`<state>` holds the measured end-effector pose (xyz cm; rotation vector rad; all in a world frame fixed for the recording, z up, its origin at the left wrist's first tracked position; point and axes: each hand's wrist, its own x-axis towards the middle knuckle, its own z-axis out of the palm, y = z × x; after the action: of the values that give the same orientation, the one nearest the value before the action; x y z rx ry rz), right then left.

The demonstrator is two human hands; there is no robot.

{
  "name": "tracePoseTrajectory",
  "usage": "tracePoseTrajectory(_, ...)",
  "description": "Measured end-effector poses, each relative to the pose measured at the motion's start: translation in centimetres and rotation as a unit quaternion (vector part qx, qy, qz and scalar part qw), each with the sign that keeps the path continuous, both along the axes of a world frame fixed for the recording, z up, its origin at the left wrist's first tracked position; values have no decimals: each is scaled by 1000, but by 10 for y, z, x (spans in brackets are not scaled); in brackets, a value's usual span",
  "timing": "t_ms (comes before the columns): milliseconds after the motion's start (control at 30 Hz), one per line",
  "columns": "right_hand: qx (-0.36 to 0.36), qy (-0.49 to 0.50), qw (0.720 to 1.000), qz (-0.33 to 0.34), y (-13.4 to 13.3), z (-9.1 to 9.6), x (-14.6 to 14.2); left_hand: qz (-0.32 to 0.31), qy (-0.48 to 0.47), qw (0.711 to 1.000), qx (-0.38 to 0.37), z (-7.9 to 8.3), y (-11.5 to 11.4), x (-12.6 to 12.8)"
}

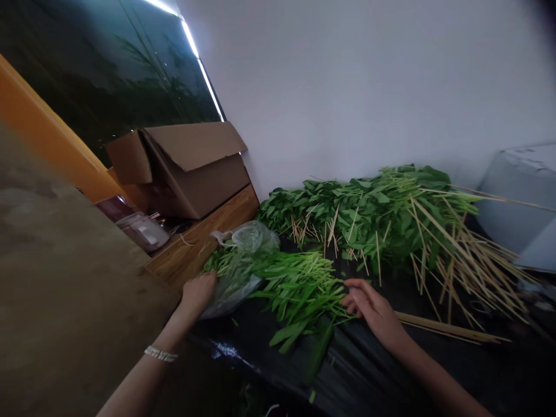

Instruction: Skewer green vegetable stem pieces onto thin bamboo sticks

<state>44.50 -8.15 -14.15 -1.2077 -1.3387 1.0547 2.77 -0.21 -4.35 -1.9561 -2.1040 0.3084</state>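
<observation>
My left hand (199, 293) is closed at the near left edge of a clear plastic bag (249, 243); its fingertips are mostly hidden, and it seems to grip the bag's rim. Leafy greens show inside the bag. From its mouth a loose pile of long-leaved greens (295, 284) spreads right over the black plastic sheet (278, 341). My right hand (369, 307) is at the right end of this pile, by the pale stalk ends. Its fingers are bent loosely and apart, touching or just beside the stalks, with nothing visibly held.
A long heap of greens (369, 202) lies against the white wall. Thin bamboo sticks (473, 272) poke out of it, and more sticks (452, 328) lie right of my right hand. A cardboard box (204, 179) and a plastic container (143, 230) stand on the wooden surface (226, 223) at left.
</observation>
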Motion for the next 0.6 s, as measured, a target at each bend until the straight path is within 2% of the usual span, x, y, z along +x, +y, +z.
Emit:
tracePoseTrajectory(67, -5, -3, 1000, 1, 0, 0, 1, -2, 17, 999, 32, 11, 3, 0)
tracePoseTrajectory(200, -9, -11, 1000, -4, 0, -1, 2, -9, 22, 989, 143, 33, 11, -3)
tracePoseTrajectory(333, -16, 0, 1000, -3, 0, -3, 2, 18, -59, 986, 156, 58, 21, -15)
tracePoseTrajectory(400, -20, 2, 1000, 1, 0, -4, 2, 31, -120, 976, 178, 75, 24, -24)
tracePoseTrajectory(500, -22, 2, 1000, 3, 1, -5, 2, 52, -154, 965, 208, 102, 26, -35)
tracePoseTrajectory(600, -28, -2, 1000, 6, 0, -5, 1, 70, -173, 937, 294, 122, 25, -43)
